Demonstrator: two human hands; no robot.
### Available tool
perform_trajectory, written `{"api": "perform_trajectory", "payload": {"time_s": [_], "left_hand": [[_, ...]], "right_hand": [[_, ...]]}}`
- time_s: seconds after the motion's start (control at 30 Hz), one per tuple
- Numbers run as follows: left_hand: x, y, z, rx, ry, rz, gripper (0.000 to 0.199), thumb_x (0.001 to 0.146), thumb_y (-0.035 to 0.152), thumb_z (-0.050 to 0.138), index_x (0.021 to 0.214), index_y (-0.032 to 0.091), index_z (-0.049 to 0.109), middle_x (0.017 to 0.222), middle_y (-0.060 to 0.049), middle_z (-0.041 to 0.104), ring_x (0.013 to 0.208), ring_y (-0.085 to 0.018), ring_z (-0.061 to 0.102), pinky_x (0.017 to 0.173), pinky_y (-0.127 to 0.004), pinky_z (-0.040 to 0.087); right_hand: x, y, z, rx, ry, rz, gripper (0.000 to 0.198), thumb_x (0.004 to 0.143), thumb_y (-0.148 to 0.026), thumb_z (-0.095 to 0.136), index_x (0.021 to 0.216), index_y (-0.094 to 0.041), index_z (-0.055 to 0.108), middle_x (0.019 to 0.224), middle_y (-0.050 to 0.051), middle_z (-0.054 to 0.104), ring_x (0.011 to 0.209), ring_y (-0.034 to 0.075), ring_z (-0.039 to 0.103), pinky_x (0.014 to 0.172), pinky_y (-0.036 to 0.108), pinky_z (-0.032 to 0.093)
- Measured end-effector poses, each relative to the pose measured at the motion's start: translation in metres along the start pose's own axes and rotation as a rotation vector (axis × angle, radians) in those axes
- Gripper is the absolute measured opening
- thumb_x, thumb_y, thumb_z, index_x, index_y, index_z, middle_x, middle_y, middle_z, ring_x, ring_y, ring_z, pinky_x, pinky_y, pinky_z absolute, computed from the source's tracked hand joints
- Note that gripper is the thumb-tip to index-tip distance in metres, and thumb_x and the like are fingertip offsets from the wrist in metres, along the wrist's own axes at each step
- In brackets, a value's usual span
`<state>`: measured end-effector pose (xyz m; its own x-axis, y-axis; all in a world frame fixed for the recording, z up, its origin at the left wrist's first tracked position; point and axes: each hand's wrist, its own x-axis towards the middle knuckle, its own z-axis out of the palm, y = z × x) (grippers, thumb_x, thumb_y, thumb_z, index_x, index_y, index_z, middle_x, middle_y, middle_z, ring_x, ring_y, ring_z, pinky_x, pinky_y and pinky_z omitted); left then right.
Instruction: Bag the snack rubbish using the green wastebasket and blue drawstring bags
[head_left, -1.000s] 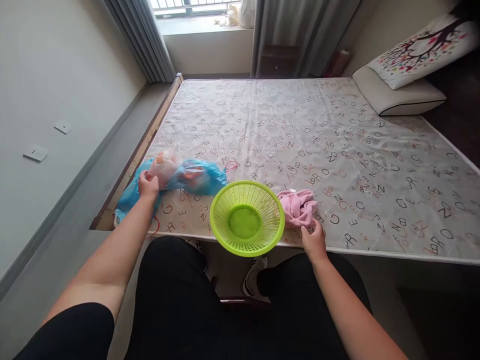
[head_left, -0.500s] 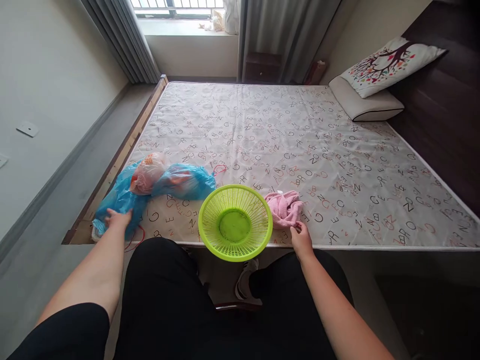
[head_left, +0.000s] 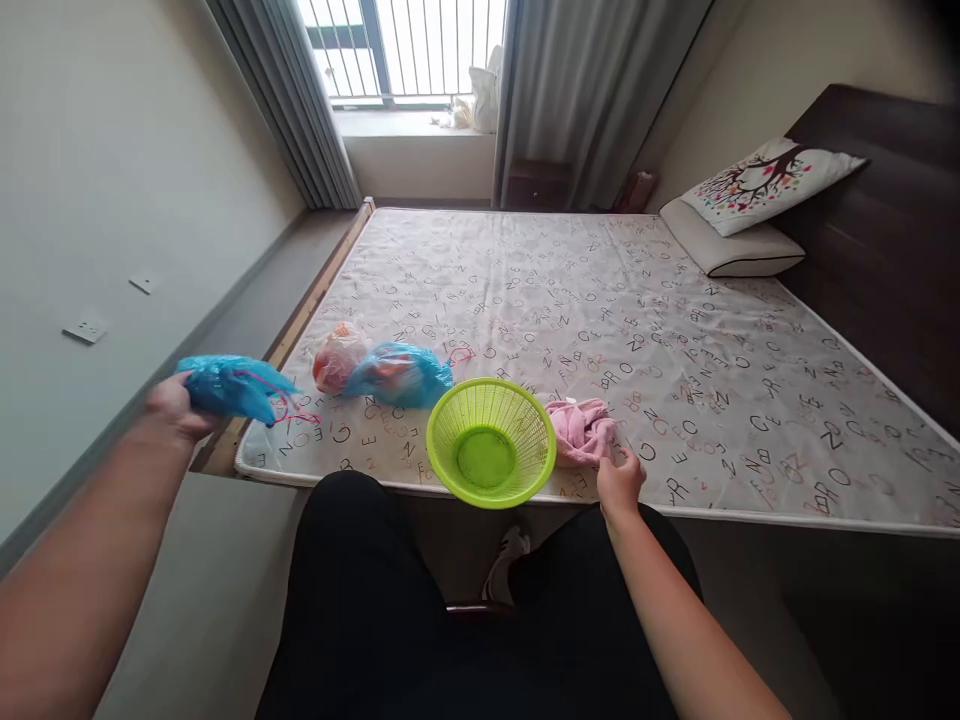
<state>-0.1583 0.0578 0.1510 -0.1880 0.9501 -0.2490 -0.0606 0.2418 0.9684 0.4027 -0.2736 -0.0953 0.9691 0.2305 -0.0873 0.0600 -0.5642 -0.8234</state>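
My left hand (head_left: pixel 178 405) is closed around a crumpled blue plastic bag (head_left: pixel 229 388), raised above the near left corner of the mattress. A thin red string (head_left: pixel 289 410) trails from the bag. My right hand (head_left: pixel 621 482) rests at the mattress edge, fingers loosely curled and apart, fingertips at the side of a bunched pink towel (head_left: pixel 579 432). Between my hands, a green plastic basket (head_left: pixel 491 495) sits at the bed's edge by my knees, nothing in it. Left of it lie a second blue plastic bag (head_left: pixel 401 375) and a clear bag with something reddish inside (head_left: pixel 341 358).
A bare, letter-printed mattress (head_left: pixel 540 300) fills the middle, with a wooden bed frame (head_left: pixel 322 285) along its left side. A pillow (head_left: pixel 780 185) with a tree print leans on a white cushion (head_left: pixel 739 250) near the dark headboard (head_left: pixel 885 220). Grey curtains (head_left: pixel 592 90) flank the window.
My left hand has lifted the blue bag off the mattress corner and moved it up and left, away from the clear bag. My right hand stays by the towel. The view has tilted up.
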Motion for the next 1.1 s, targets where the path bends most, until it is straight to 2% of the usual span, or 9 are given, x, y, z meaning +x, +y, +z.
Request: {"api": "perform_trajectory", "payload": {"time_s": [0.13,0.23,0.33,0.4,0.53,0.7,0.87,0.97,1.1], "left_hand": [[-0.088,0.028,0.03,-0.34,-0.091,-0.042,0.032,0.106,0.028,0.043,0.125,0.021,0.067,0.109,0.0,0.081,0.115,-0.021,0.074,0.117,-0.046,0.052],[-0.161,0.024,0.063,-0.521,-0.309,-0.023,0.039,0.105,0.036,0.048,0.14,0.03,0.064,0.12,-0.001,0.081,0.129,-0.029,0.069,0.118,-0.054,0.051],[-0.212,0.007,0.089,-0.659,-0.484,-0.095,0.047,0.107,0.039,0.042,0.15,0.028,0.058,0.123,-0.005,0.08,0.127,-0.03,0.071,0.115,-0.055,0.054],[-0.234,-0.005,0.101,-0.675,-0.545,-0.181,0.049,0.108,0.041,0.041,0.152,0.026,0.057,0.122,-0.007,0.08,0.128,-0.032,0.07,0.112,-0.055,0.056],[-0.263,-0.018,0.11,-0.582,-0.563,-0.329,0.05,0.108,0.05,0.04,0.147,0.026,0.061,0.114,-0.006,0.082,0.13,-0.034,0.068,0.11,-0.056,0.058],[-0.27,-0.029,0.096,-0.477,-0.562,-0.375,0.044,0.105,0.052,0.049,0.13,0.022,0.069,0.096,-0.006,0.082,0.11,-0.033,0.077,0.102,-0.05,0.062],[-0.258,-0.045,0.088,-0.411,-0.564,-0.372,0.032,0.107,0.041,0.052,0.126,0.023,0.07,0.088,-0.003,0.079,0.089,-0.024,0.079,0.087,-0.037,0.067],[-0.255,-0.049,0.092,-0.41,-0.611,-0.394,0.032,0.107,0.036,0.049,0.126,0.021,0.07,0.097,-0.007,0.079,0.097,-0.024,0.078,0.088,-0.036,0.067],[-0.254,-0.043,0.099,-0.469,-0.639,-0.407,0.035,0.106,0.036,0.046,0.127,0.019,0.069,0.11,-0.01,0.078,0.108,-0.026,0.076,0.1,-0.045,0.063]], "right_hand": [[-0.06,-0.078,-0.018,0.276,-0.053,-0.284,0.04,0.085,-0.044,0.058,0.115,-0.018,0.063,0.13,0.018,0.066,0.12,0.031,0.063,0.107,0.05,0.05],[-0.125,-0.148,-0.034,0.485,-0.468,-0.464,0.035,0.091,-0.042,0.059,0.12,-0.023,0.061,0.12,0.012,0.07,0.111,0.026,0.067,0.097,0.044,0.057],[-0.177,-0.203,-0.046,0.573,-1.004,-0.612,0.051,0.092,-0.046,0.068,0.139,-0.028,0.056,0.143,0.011,0.063,0.124,0.026,0.065,0.092,0.04,0.06],[-0.197,-0.224,-0.05,0.635,-1.121,-0.603,0.054,0.097,-0.05,0.063,0.146,-0.031,0.052,0.152,0.01,0.057,0.129,0.026,0.063,0.096,0.041,0.06],[-0.208,-0.234,-0.055,0.54,-1.131,-0.645,0.064,0.094,-0.045,0.07,0.153,-0.034,0.049,0.157,0.008,0.052,0.138,0.027,0.056,0.103,0.041,0.057],[-0.207,-0.217,-0.06,0.429,-1.268,-0.602,0.066,0.088,-0.041,0.078,0.148,-0.027,0.053,0.106,0.004,0.069,0.095,0.021,0.068,0.095,0.042,0.059],[-0.212,-0.208,-0.07,0.37,-0.63,-0.917,0.063,0.083,-0.037,0.082,0.139,-0.026,0.055,0.137,0.014,0.056,0.132,0.033,0.054,0.119,0.056,0.043],[-0.213,-0.211,-0.075,0.448,-0.455,-1.022,0.059,0.086,-0.044,0.081,0.136,-0.026,0.055,0.148,0.017,0.049,0.146,0.035,0.043,0.126,0.058,0.034],[-0.213,-0.217,-0.081,0.422,-0.754,-1.06,0.056,0.09,-0.047,0.077,0.14,-0.029,0.059,0.137,0.012,0.064,0.13,0.031,0.06,0.115,0.051,0.047]]}}
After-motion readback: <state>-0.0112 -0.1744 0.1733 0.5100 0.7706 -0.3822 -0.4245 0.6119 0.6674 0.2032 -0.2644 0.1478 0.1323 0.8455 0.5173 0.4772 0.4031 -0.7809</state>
